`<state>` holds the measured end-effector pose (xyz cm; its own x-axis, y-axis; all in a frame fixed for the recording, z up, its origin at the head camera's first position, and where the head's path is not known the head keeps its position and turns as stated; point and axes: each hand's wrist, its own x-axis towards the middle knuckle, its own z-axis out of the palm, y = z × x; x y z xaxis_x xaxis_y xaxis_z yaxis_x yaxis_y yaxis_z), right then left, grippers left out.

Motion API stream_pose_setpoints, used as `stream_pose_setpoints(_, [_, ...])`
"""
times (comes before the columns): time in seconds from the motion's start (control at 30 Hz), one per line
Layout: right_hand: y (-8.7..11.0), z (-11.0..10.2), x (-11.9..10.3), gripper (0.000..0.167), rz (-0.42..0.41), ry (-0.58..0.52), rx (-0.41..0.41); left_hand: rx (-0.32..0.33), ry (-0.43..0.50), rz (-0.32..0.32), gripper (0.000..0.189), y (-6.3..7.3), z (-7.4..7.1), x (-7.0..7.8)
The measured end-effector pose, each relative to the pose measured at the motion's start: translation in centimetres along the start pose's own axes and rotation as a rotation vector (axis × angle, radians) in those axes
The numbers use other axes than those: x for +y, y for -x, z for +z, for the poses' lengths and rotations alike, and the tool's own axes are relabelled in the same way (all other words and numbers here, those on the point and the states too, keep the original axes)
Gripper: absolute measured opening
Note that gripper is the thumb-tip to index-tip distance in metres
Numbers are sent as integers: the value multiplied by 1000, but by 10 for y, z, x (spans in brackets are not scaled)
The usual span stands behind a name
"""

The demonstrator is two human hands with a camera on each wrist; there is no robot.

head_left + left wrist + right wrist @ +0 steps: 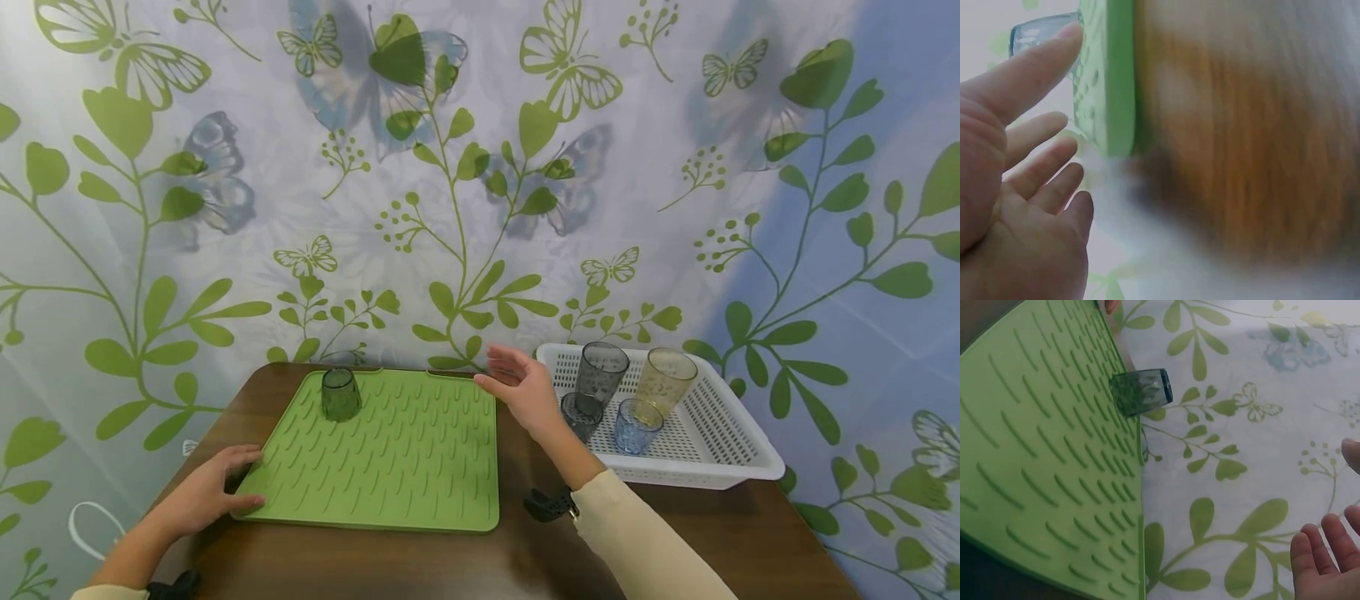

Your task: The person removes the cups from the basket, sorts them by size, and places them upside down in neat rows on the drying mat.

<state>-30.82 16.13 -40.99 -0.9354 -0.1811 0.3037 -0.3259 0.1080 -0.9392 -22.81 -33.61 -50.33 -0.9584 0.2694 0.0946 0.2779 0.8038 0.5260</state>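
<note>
A ribbed green drying mat (390,467) lies flat on the brown table. Near its back left corner stands a small tinted glass tumbler (341,395), its base up; the right wrist view also shows this tumbler (1141,392). My left hand (206,492) is at the mat's left edge, thumb and fingers spread apart around nothing. In the left wrist view, the thumb of that hand (1029,219) overlaps the tumbler and the mat's edge. Above the mat's back right corner hovers my right hand (525,387), fingers extended, holding nothing.
A white slotted plastic basket (738,425) stands to the right of the mat. In it are a tall grey glass (602,371), a tall yellowish glass (666,377), a small dark glass (581,417) and a small blue glass (637,427). A leaf-patterned curtain (420,192) hangs behind the table.
</note>
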Motion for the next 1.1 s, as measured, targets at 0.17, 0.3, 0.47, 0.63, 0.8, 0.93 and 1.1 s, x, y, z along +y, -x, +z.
stream_pose_setpoints(0.17, [7,-14,3,58,33,29,11,83,-5,43,75,-6,4,18])
stream_pose_setpoints(0.3, [14,-21,1,58,39,44,23,118,44,56,73,-14,9,36])
stream_pose_setpoints(0.47, [19,-31,-1,58,28,74,33,139,120,72,71,-27,17,59])
stream_pose_setpoints(0.63, [26,-39,1,58,12,82,34,145,198,120,70,-38,27,81])
stream_pose_setpoints(0.8, [33,-48,6,54,12,77,61,158,257,175,72,-46,37,101])
stream_pose_setpoints(0.93, [37,-54,10,53,11,87,84,142,301,171,75,-51,43,116])
stream_pose_setpoints(1.1, [43,-63,12,54,-1,107,94,156,368,215,73,-57,52,131])
